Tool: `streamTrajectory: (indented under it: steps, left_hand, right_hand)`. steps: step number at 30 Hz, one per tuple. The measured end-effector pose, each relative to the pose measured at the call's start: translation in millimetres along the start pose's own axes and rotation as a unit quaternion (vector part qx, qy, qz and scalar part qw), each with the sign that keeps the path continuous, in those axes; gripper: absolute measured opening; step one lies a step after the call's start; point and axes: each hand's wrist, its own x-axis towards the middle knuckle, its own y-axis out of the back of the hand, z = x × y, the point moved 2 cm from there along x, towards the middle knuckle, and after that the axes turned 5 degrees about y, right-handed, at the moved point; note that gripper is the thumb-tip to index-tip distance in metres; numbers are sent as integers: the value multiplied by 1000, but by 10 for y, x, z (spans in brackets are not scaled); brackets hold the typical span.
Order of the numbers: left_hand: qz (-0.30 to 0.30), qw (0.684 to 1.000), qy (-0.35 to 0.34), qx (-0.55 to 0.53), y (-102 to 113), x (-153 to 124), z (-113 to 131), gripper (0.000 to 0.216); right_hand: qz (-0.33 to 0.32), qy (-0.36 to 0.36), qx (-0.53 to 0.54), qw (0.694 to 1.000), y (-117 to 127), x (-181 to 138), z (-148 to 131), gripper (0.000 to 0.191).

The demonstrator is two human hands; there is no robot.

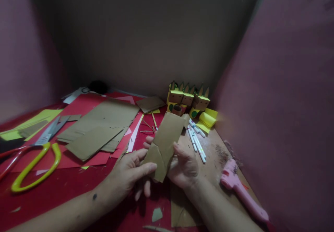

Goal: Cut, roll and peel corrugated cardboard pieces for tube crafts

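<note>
Near the table's 6 o'clock edge, the left hand (130, 173) and right hand (184, 167) both pinch firmly one folded cardboard piece (164, 143); the pink glue gun (241, 190) lies at 4 o'clock.

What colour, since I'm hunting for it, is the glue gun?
Pink; the glue gun shows best in the head view.

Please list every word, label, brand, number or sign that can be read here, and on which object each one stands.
No text can be read.
The cardboard piece in the left hand and right hand is plain.
The markers: any print is too small and blurred.
The pink glue gun shows no legible label.
</note>
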Motion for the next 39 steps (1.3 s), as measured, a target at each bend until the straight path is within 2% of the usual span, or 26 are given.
streamTrajectory:
  steps: [8,14,18,23,30,35,39]
  left_hand:
    - [-36,997,5,-65,-47,17,-165,39]
    - [-74,994,15,-75,-65,16,-303,51]
    - [-66,997,9,-39,-70,-10,-304,56]
    - [-54,998,-9,-14,-82,-21,-206,43]
    - [-33,998,-40,33,-67,-23,-107,32]
    - [1,996,-45,72,-29,0,-153,32]
    - [-14,993,-64,94,-13,-9,-134,32]
  right_hand:
    - [-25,-38,14,999,84,1,77,55]
    - [-71,-45,33,996,53,0,64,62]
    - [-90,-26,35,995,72,2,46,64]
    - [-85,-58,35,994,96,-7,67,69]
    - [-79,-11,14,997,99,24,44,69]
    - [-72,-16,3,997,102,37,38,69]
    - [-71,-11,2,997,70,43,29,70]
